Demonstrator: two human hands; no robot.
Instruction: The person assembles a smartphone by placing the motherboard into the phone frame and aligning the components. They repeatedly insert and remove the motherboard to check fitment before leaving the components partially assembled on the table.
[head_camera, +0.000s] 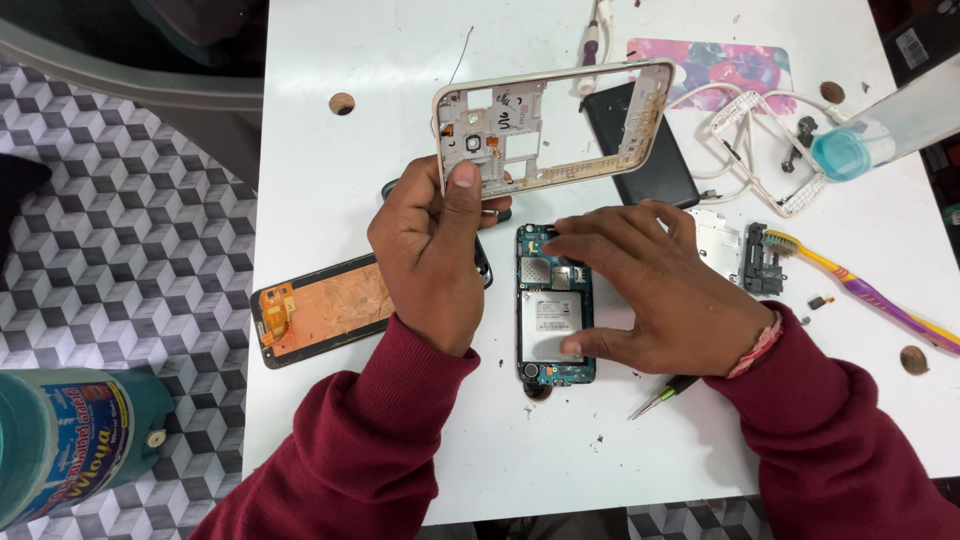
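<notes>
Left hand (430, 255) lifts phone frame (555, 125); right hand (665, 290) seemingly steadies board (553, 320).

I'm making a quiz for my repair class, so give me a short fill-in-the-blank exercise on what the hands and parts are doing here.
1. The left hand holds up a phone's middle ____, lifted off the table.
2. The right hand rests on the exposed circuit board, which lies ____ on the table.
3. A detached screen lies to the ____ of the left hand.
4. The toothbrush has a yellow and ____ handle.

Missing words: frame; flat; left; purple
</notes>
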